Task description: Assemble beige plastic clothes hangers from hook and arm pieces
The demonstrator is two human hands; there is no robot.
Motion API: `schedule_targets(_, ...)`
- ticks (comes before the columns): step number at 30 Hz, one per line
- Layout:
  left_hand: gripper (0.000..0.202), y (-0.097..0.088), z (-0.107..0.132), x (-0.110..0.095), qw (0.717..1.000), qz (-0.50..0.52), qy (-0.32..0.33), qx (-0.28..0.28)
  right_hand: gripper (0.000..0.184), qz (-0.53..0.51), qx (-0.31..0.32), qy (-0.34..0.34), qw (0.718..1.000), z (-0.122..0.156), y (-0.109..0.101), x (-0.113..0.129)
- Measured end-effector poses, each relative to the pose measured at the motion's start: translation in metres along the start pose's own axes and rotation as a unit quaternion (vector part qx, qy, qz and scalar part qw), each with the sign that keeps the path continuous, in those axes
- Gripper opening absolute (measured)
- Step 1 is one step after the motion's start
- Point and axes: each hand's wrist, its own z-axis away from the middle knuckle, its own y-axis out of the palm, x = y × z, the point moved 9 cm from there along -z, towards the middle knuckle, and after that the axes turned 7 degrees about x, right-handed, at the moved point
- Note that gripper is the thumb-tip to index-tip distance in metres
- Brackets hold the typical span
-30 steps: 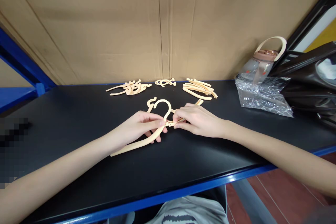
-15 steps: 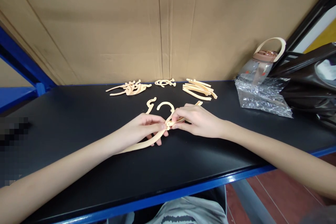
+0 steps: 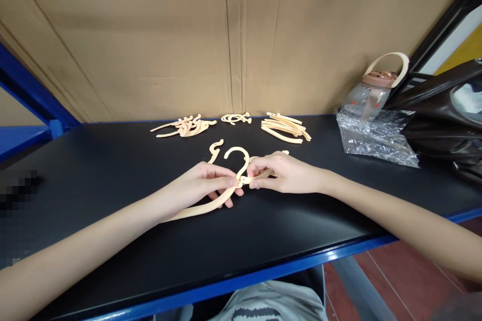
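Left heap: curly pale pieces [image 3: 184, 125] lay toward the back of the black table [image 3: 113, 175].
Spare piece: a curly-ended part [image 3: 214, 152] showed beyond the left hand [image 3: 205, 178], its lower end hidden.
Left grip: thumb and fingers pinched the curved arm [image 3: 205, 207] of a hanger close to its inner end, while its outer end ran back under the wrist.
Hook: the hook [image 3: 237, 149] rose between the hands from the inner end of that arm, well in front of the small bent pieces [image 3: 236, 118].
Just changed: over the last second the hook had shifted slightly rightward and lower.
Joint: the narrow strip [image 3: 246, 179] met the foot of the hook or lay just beside it; which could not be told. The shift suggested that the ends were being lined up, the joint probably not yet firm.
Right grip: thumb and fingers of the right hand [image 3: 282, 173] were pressed together on the strip near its inner end.
Right heap: long pale strips [image 3: 284, 128] lay behind that hand.
Far right: a clear bag [image 3: 376, 138] lay in front of a bottle [image 3: 371, 95].
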Motion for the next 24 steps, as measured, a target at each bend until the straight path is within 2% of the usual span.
schedule_targets(8, 0.022, 0.0013, 0.0017, -0.0002, 1.0, 0.0, -0.009, 0.007, 0.014, -0.028, 0.007, 0.003, 1.0, 0.0, 0.0005, -0.0015)
schedule_targets(24, 0.021, -0.0013, 0.0031, 0.0009, 0.999, 0.045, 0.013, 0.006, 0.015, -0.025, 0.008, 0.002, 1.0, 0.001, 0.0009, -0.0022)
